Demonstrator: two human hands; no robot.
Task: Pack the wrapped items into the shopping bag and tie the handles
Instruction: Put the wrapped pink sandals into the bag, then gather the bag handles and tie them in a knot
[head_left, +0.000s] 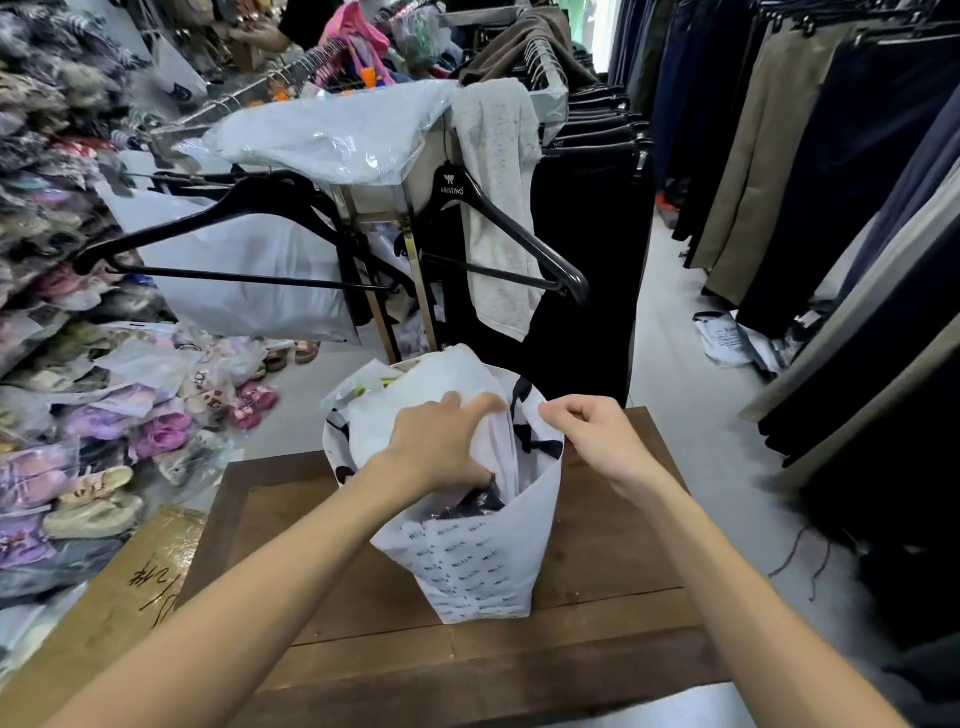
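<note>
Here, lower centre of the frame: a dark wooden table (613, 561) carries a white shopping bag (483, 566), upright, mouth open, printed with small repeated lettering on its near face. Two bare forearms run up from the bottom edge to it.

Left hand (441, 441) sits at the bag's mouth, fingers curled over a white plastic-wrapped item (410, 410) that stands partly inside the bag and sticks up above the rim. Thumb side reaches down toward a dark wrapped item (472, 501) lying deeper inside.

Right hand (592, 431) is at the bag's right rim, thumb and forefinger pinching the edge of the plastic, other fingers curled in. Black markings show on the inner wall of the bag just beside this hand.

Lower left, against the table's edge: a cardboard box (104, 597) with handwriting on its flap.

Middle left: piles of bagged slippers and sandals (104, 447) on the floor and shelving.

Centre, beyond the table: a metal clothes rack (410, 260) with two black hangers (514, 228), a pale grey garment (498, 208) draped over it, and a clear plastic-wrapped white package (332, 132) lying on top.

Right side and upper right: rows of dark and khaki trousers (779, 156) on rails. Loose paper (727, 343) lies on the pale floor below them.
</note>
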